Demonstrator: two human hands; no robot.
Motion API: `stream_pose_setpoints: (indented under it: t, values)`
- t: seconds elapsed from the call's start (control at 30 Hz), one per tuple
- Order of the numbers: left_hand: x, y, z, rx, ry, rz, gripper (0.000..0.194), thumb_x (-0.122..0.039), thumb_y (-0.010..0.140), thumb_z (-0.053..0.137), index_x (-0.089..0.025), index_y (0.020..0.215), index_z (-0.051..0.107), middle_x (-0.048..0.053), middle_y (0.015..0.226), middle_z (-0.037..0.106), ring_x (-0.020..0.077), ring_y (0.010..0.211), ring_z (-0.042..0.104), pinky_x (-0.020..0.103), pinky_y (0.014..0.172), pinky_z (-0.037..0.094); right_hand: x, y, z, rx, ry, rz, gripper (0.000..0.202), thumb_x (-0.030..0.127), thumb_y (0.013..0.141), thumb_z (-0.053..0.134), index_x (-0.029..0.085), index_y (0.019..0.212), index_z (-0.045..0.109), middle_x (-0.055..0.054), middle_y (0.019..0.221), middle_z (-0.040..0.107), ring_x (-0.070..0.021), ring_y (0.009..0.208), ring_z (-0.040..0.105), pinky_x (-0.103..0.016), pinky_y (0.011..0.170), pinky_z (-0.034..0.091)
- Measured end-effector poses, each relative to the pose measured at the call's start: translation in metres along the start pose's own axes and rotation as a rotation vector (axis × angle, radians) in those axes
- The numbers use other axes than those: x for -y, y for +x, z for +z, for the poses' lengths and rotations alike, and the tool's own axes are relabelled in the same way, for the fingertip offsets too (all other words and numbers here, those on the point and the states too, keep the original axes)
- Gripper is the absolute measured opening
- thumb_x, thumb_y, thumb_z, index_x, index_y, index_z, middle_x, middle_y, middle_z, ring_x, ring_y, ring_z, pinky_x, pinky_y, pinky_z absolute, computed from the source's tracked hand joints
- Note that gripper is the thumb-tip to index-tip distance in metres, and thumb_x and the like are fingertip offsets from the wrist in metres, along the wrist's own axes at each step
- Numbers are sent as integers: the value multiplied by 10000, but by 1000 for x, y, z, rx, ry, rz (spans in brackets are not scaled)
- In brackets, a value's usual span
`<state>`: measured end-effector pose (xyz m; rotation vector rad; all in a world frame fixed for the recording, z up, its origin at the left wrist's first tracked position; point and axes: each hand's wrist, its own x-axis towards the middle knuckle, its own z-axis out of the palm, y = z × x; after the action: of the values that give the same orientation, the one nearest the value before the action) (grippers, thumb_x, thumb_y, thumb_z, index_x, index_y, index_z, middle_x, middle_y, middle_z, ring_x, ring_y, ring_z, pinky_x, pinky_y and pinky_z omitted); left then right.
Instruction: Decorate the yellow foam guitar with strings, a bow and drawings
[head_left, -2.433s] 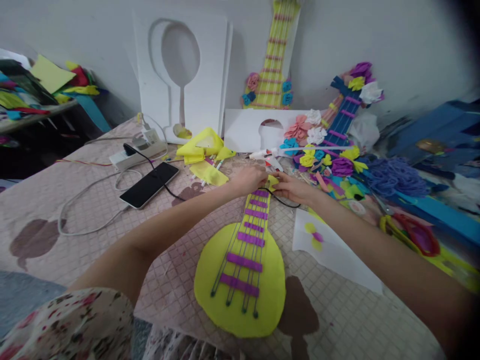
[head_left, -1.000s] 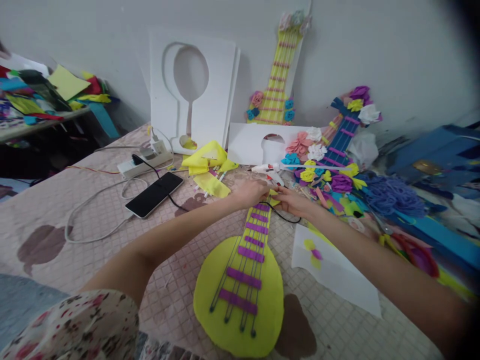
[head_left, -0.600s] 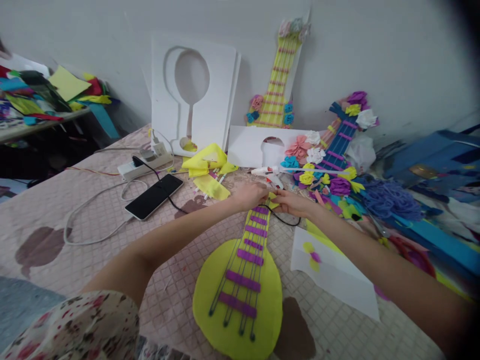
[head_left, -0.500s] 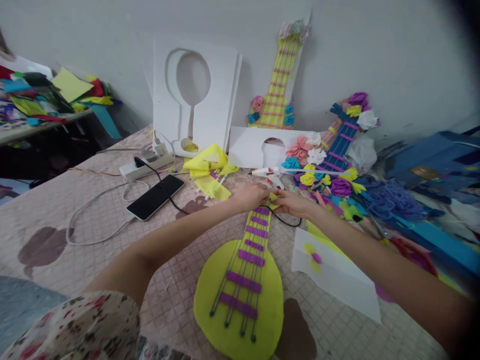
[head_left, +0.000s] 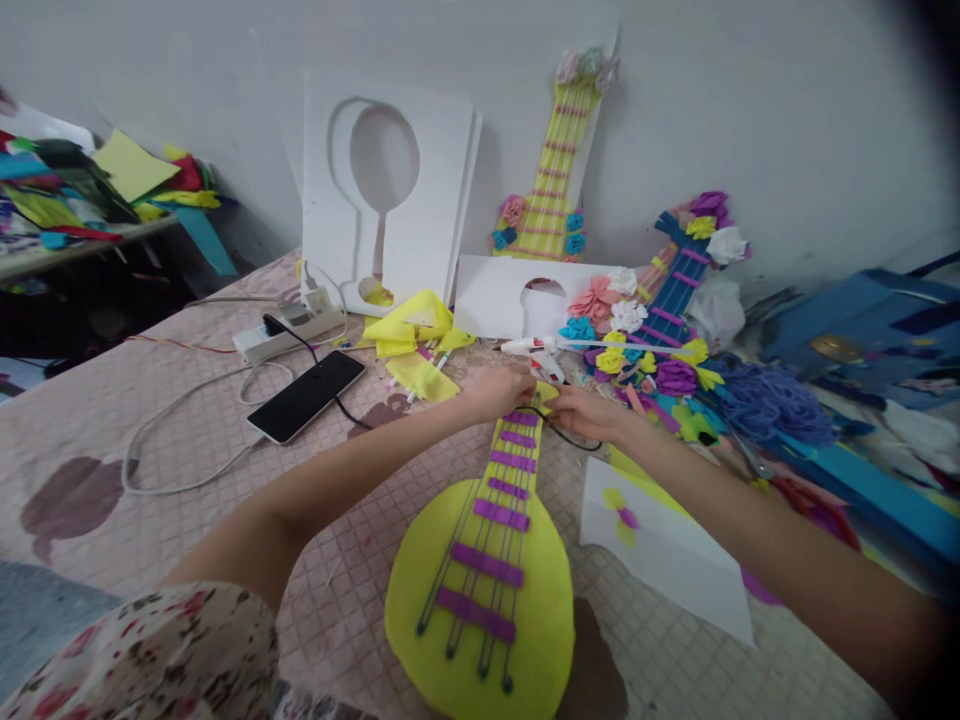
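A yellow paper-covered model lute (head_left: 420,540) with purple strips and dark strings lies on the table, its neck pointing away from me. My left hand (head_left: 501,392) is closed at the left side of the neck's far end, fingers bent over it. From the right, my right hand (head_left: 589,412) grips the same end, its fingertips pressed together against the yellow paper. What lies between the fingertips is too small to make out. A black cord (head_left: 574,440) runs across the neck just below both hands. Just beyond them lies a white glue gun (head_left: 534,347).
A phone (head_left: 307,397) and a white power strip (head_left: 285,335) with cables lie to the left. White cut-out boards (head_left: 435,200) and two decorated model instruments lean at the back. Scissors (head_left: 817,505), blue yarn (head_left: 780,400) and paper scraps crowd the right side, near a white sheet (head_left: 667,575).
The view has shifted slightly. Both hands stay at the neck's far end with only small finger movement, and the lute's body has turned very slightly.
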<state>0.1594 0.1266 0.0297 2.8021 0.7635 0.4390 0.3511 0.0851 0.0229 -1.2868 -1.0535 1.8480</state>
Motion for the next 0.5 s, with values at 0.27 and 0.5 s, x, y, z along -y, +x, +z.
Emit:
stream_pose_setpoints:
  t: [0.27, 0.5]
  values:
    - [0, -1, -4, -11, -7, -7, 126, -121, 830, 538, -123, 852, 662, 70, 912, 654, 174, 870, 612, 250, 764, 450, -9, 9, 3, 3, 22, -46, 249, 124, 705, 654, 211, 934, 609, 5, 818, 724, -123, 666, 668, -252, 658, 539]
    - [0, -1, -1, -19, -49, -14, 133, -110, 820, 526, -123, 814, 658, 72, 872, 649, 190, 861, 613, 277, 782, 456, -6, 28, 1, -27, 31, -61, 164, 89, 693, 612, 193, 819, 619, -1, 707, 706, -125, 632, 654, -228, 614, 524]
